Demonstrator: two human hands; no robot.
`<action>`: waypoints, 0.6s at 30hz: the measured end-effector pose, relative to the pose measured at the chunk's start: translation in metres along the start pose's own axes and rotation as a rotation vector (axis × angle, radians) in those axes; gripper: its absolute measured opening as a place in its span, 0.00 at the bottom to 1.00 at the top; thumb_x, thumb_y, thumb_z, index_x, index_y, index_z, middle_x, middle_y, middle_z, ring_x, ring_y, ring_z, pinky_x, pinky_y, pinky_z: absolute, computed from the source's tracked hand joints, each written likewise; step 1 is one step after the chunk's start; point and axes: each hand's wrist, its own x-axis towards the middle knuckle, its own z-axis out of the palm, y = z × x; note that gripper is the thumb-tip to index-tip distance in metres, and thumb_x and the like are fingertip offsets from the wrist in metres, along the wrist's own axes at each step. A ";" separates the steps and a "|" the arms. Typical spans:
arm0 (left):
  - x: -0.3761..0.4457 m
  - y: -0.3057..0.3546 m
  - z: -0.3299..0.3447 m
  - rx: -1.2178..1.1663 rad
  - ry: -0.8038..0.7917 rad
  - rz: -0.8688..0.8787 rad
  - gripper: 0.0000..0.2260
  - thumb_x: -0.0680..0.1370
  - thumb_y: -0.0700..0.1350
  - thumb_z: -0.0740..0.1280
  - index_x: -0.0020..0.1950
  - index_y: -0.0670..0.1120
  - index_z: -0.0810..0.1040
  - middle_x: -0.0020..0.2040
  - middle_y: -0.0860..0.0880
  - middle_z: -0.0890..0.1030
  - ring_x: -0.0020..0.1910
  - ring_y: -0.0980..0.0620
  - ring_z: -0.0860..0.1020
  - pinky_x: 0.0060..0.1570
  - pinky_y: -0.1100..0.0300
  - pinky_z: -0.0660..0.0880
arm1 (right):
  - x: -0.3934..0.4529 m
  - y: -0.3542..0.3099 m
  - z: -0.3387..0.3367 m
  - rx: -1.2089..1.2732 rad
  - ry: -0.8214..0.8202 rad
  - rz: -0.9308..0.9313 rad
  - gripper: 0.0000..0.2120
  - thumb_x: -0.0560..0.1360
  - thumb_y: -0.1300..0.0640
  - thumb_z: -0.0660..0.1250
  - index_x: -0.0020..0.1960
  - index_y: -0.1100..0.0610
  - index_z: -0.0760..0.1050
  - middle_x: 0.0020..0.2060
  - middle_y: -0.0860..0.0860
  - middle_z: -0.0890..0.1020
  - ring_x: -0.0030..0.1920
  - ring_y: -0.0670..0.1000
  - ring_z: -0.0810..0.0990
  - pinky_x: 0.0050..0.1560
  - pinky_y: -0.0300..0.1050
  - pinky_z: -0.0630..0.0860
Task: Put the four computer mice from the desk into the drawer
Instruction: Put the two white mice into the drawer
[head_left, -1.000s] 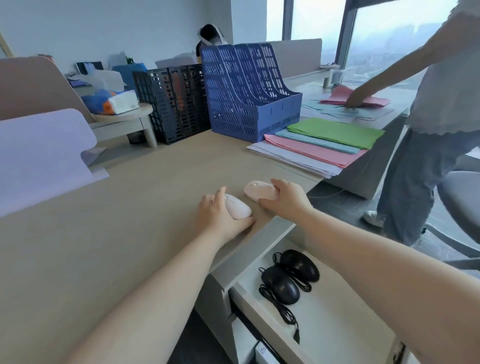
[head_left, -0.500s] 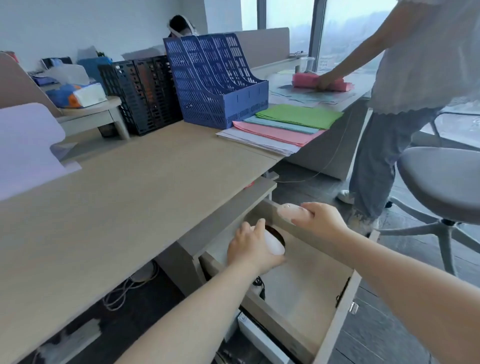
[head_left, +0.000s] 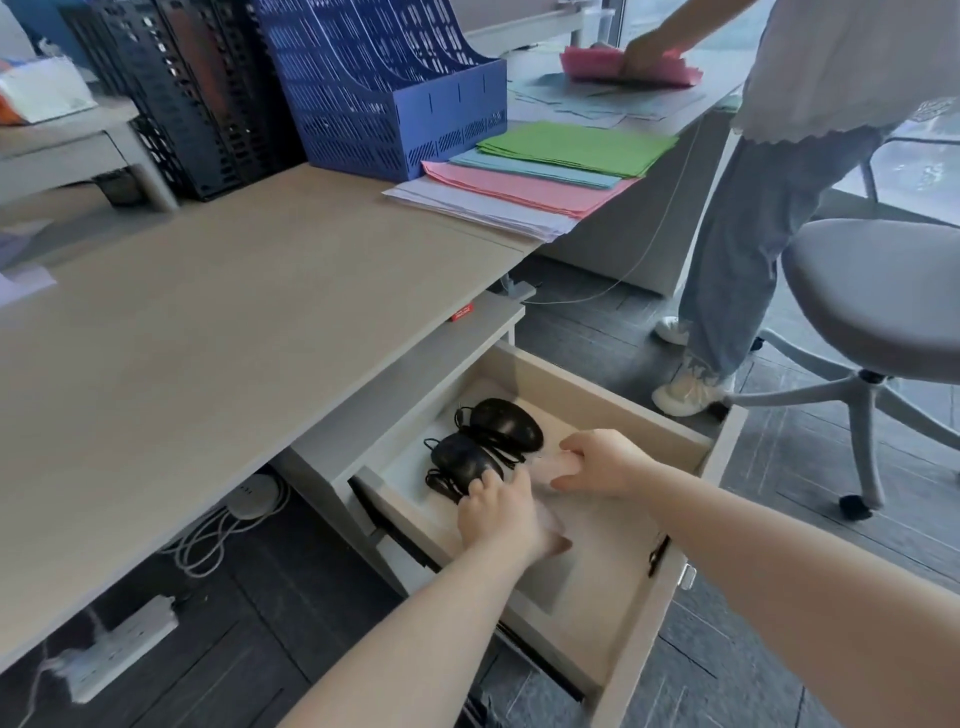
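Observation:
The drawer (head_left: 597, 384) under the desk stands pulled out. Two black wired mice (head_left: 506, 423) (head_left: 462, 460) lie side by side at its left end, cords bundled around them. Both my hands are down inside the drawer. My right hand (head_left: 602, 462) is curled around a pale pink mouse (head_left: 553, 465), held low just right of the black mice. My left hand (head_left: 498, 512) covers a second pale mouse (head_left: 545, 512), of which only a blurred edge shows beside my palm. The desk top (head_left: 218, 332) has no mouse on it.
Blue (head_left: 384, 78) and black (head_left: 192, 98) file racks and stacked coloured paper (head_left: 540, 166) sit at the desk's back. Another person (head_left: 769, 182) stands at the right beside a grey office chair (head_left: 878, 312). A power strip (head_left: 119, 649) and cables lie on the floor under the desk.
Both hands carried the two pale mice from the desk edge down into the drawer. They now sit low beside the black mice, and my view has tilted downward.

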 end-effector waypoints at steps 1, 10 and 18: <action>0.001 0.002 0.004 0.016 -0.007 -0.003 0.44 0.63 0.66 0.72 0.72 0.51 0.59 0.68 0.43 0.67 0.67 0.43 0.66 0.63 0.51 0.67 | 0.001 0.001 0.003 -0.026 -0.020 -0.001 0.28 0.69 0.44 0.69 0.65 0.55 0.74 0.61 0.53 0.79 0.62 0.56 0.76 0.61 0.50 0.75; 0.011 0.010 0.019 0.010 -0.020 -0.030 0.44 0.63 0.64 0.75 0.71 0.51 0.58 0.65 0.45 0.64 0.62 0.44 0.74 0.54 0.54 0.74 | 0.010 0.006 0.019 -0.223 -0.089 -0.037 0.27 0.69 0.44 0.69 0.62 0.59 0.71 0.57 0.57 0.79 0.59 0.59 0.77 0.51 0.48 0.76; 0.014 0.009 0.024 -0.005 -0.001 0.010 0.48 0.60 0.61 0.79 0.71 0.47 0.58 0.64 0.44 0.62 0.58 0.44 0.77 0.54 0.54 0.75 | 0.014 0.009 0.017 -0.201 -0.042 -0.021 0.28 0.70 0.42 0.69 0.62 0.58 0.72 0.57 0.56 0.79 0.59 0.58 0.77 0.52 0.48 0.75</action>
